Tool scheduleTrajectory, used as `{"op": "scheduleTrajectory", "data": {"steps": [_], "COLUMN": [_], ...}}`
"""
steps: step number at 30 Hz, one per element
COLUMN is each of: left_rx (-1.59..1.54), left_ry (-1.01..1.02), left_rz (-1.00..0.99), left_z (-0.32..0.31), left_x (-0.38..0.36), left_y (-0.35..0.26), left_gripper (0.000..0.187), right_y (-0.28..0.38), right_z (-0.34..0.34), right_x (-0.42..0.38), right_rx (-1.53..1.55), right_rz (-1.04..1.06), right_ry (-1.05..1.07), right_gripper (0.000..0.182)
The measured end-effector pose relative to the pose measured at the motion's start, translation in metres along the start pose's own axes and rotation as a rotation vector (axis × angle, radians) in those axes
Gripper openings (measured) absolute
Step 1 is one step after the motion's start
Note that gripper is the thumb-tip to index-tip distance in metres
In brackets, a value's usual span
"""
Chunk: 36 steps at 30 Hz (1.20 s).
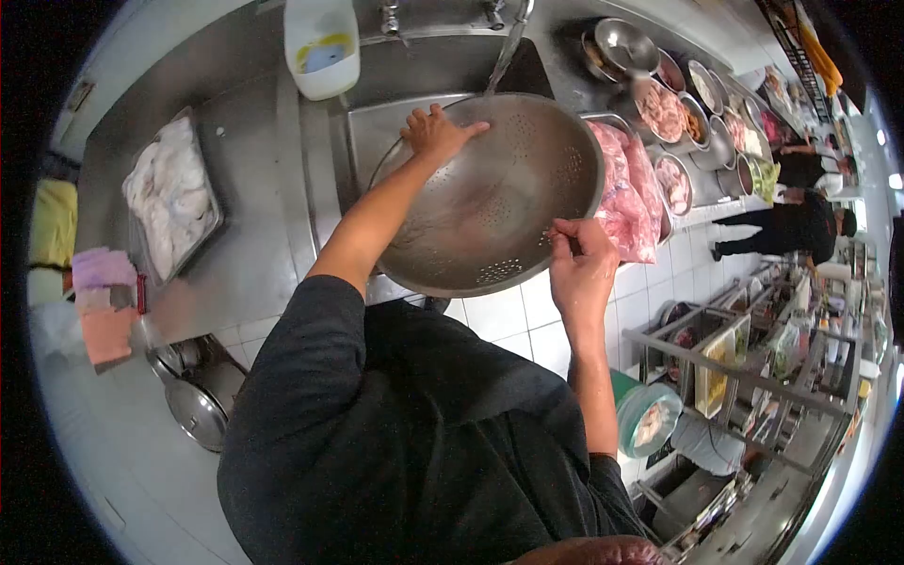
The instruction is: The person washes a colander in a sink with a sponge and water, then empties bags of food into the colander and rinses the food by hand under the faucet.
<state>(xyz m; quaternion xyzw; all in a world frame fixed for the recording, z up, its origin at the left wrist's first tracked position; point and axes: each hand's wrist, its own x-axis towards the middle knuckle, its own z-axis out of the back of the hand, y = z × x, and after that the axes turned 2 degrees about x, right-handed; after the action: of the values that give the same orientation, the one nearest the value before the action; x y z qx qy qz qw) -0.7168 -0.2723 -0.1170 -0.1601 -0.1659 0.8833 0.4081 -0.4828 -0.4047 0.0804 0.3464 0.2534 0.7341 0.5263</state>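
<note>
Holding the large round perforated stainless-steel colander [490, 193] tilted over the steel sink [377, 122], the right hand [582, 268] pinches the near rim while the left hand [435, 134] lies flat, fingers spread, on the far inner wall, gripping nothing. Risk: the smooth wet metal could slip from the thin pinch and drop onto the sink edge. Just right of the pinch lie clear bags of pink raw meat [621, 193]; a swinging rim could strike them. Beyond stands a white plastic jug [322, 47].
</note>
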Motion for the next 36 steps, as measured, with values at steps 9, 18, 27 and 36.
{"op": "scheduleTrajectory", "data": {"steps": [9, 18, 27, 36], "left_rx": [-0.131, -0.245, -0.315, -1.211], "left_ry": [0.031, -0.215, 0.567, 0.918], "left_rz": [-0.035, -0.345, -0.474, 0.329], "left_z": [-0.021, -0.072, -0.050, -0.018], "left_x": [0.008, 0.031, 0.038, -0.023], "left_y": [-0.011, 0.035, 0.102, 0.143], "left_gripper": [0.111, 0.041, 0.072, 0.042], "right_y": [0.021, 0.036, 0.047, 0.052], "right_z": [-0.015, -0.024, -0.014, -0.005], "right_x": [-0.007, -0.004, 0.022, 0.057], "right_rx": [-0.074, -0.070, -0.168, -0.060], "right_rz": [0.078, 0.032, -0.004, -0.098], "right_ry": [-0.016, -0.039, -0.036, 0.025], "right_gripper": [0.013, 0.011, 0.012, 0.014]}}
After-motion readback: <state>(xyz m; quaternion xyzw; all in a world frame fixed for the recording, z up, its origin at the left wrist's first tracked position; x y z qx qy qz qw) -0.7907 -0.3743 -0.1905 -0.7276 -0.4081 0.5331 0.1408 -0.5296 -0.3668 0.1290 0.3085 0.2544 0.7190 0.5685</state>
